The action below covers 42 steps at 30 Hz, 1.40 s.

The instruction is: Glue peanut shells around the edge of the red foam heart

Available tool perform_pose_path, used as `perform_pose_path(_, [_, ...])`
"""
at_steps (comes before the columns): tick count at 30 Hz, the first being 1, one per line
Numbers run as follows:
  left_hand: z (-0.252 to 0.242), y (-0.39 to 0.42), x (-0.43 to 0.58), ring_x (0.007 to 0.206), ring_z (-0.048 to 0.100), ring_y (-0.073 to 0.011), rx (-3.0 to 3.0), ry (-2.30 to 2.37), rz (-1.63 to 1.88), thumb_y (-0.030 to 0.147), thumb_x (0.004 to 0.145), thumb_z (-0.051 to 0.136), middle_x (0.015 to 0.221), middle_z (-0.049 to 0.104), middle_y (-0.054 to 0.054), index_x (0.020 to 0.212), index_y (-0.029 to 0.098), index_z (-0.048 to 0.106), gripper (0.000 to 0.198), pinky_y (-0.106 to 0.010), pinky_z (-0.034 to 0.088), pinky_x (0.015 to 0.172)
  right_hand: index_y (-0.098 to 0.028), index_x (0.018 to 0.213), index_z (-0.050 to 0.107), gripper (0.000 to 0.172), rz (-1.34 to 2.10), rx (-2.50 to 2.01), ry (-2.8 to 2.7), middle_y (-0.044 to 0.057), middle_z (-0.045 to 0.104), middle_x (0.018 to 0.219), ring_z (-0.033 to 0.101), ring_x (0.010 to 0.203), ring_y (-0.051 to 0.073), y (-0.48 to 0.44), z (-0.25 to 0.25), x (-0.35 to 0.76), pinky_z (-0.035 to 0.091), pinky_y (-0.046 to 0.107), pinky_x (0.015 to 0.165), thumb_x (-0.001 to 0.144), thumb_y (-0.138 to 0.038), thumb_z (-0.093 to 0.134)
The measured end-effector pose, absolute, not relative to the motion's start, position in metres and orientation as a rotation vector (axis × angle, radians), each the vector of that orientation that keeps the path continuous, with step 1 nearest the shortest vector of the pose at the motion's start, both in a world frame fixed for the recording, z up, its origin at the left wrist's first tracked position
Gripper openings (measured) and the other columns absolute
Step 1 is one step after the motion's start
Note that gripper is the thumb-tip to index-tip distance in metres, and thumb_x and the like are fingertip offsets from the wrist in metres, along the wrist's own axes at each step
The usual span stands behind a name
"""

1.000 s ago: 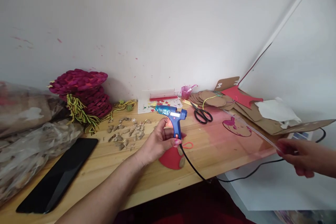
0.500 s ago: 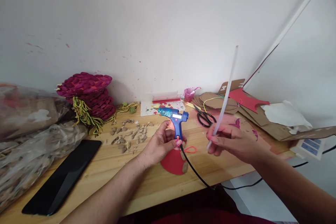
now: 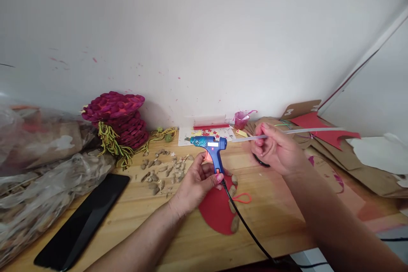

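Observation:
My left hand (image 3: 199, 185) is closed round the handle of a blue glue gun (image 3: 216, 153), whose nozzle points left and whose small light glows red. Pinched in my right hand (image 3: 276, 146) is a long translucent glue stick (image 3: 318, 130), held nearly level. Its left tip is close to the gun's rear opening, apart from it by a small gap. Below the gun lies a red rounded piece (image 3: 218, 210) with peanut shells (image 3: 235, 223) along its right edge and an orange loop (image 3: 242, 197) beside it. My left hand hides its upper part.
Loose peanut shells (image 3: 162, 170) lie to the left, near a black phone (image 3: 83, 221) and plastic bags (image 3: 57, 204). Behind stand a magenta shell-covered object (image 3: 117, 117) and a pink cup (image 3: 241, 120). Cardboard pieces (image 3: 353, 170) fill the right. The gun's black cord (image 3: 250, 225) runs over the front edge.
My right hand has tilted the glue stick from upright to nearly level and brought its tip near the gun's back end. My left hand still holds the gun. The view has shifted slightly.

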<state>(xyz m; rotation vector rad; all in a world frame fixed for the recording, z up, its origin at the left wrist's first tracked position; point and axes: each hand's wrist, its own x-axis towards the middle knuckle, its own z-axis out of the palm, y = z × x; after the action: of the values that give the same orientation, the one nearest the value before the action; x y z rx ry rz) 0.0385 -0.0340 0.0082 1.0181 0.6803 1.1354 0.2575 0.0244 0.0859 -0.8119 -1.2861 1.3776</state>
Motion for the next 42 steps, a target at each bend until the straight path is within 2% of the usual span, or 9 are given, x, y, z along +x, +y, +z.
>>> perform_pose_path(2, [0.008, -0.034, 0.039, 0.084, 0.071, -0.0190, 0.998, 0.691, 1.158, 0.032, 0.080, 0.083, 0.099, 0.075, -0.011, 0.121, 0.021, 0.042, 0.059, -0.027, 0.053, 0.069, -0.023, 0.075, 0.057, 0.033, 1.314, -0.810, -1.244, -0.006, 0.051, 0.061, 0.049, 0.051, 0.009, 0.029, 0.077, 0.257, 0.039, 0.020, 0.044, 0.083, -0.050, 0.074])
perform_pose_path(6, [0.010, -0.036, 0.041, 0.076, 0.068, -0.0158, 0.929, 0.749, 1.171, 0.031, 0.078, 0.085, 0.099, 0.075, -0.009, 0.120, 0.020, 0.042, 0.060, -0.027, 0.053, 0.068, -0.023, 0.080, 0.060, 0.029, 1.243, -0.815, -1.286, -0.003, 0.060, 0.067, 0.055, 0.057, 0.011, 0.028, 0.063, 0.256, 0.042, 0.023, 0.048, 0.085, -0.046, 0.077])
perform_pose_path(18, [0.008, -0.036, 0.040, 0.087, 0.072, -0.0182, 0.929, 0.754, 1.137, 0.027, 0.084, 0.080, 0.105, 0.076, -0.012, 0.122, 0.020, 0.042, 0.055, -0.025, 0.054, 0.070, -0.022, 0.084, 0.063, 0.018, 0.892, -0.815, -1.575, -0.001, 0.065, 0.068, 0.059, 0.061, 0.011, 0.015, 0.059, 0.262, 0.047, 0.024, 0.057, 0.095, -0.036, 0.066])
perform_pose_path(27, [0.009, -0.036, 0.039, 0.085, 0.072, -0.0169, 0.897, 0.760, 1.140, 0.025, 0.080, 0.084, 0.099, 0.077, -0.009, 0.112, 0.022, 0.040, 0.055, -0.025, 0.053, 0.071, -0.023, 0.081, 0.062, 0.020, 0.889, -0.820, -1.528, -0.001, 0.064, 0.066, 0.060, 0.059, 0.013, 0.013, 0.059, 0.258, 0.049, 0.026, 0.054, 0.093, -0.038, 0.069])
perform_pose_path(36, [0.012, -0.037, 0.040, 0.088, 0.073, -0.0212, 0.895, 0.743, 1.124, 0.027, 0.077, 0.086, 0.102, 0.077, -0.011, 0.113, 0.022, 0.043, 0.056, -0.028, 0.052, 0.073, -0.025, 0.083, 0.064, 0.015, 0.882, -0.806, -1.519, -0.001, 0.065, 0.066, 0.061, 0.060, 0.014, 0.010, 0.060, 0.259, 0.051, 0.028, 0.056, 0.093, -0.035, 0.070])
perform_pose_path(42, [0.011, -0.038, 0.040, 0.090, 0.073, -0.0200, 0.916, 0.752, 1.115, 0.027, 0.077, 0.086, 0.102, 0.077, -0.010, 0.110, 0.023, 0.042, 0.055, -0.027, 0.051, 0.076, -0.025, 0.084, 0.064, 0.014, 0.910, -0.788, -1.509, -0.002, 0.066, 0.068, 0.062, 0.061, 0.013, 0.009, 0.058, 0.259, 0.051, 0.027, 0.057, 0.094, -0.033, 0.069])
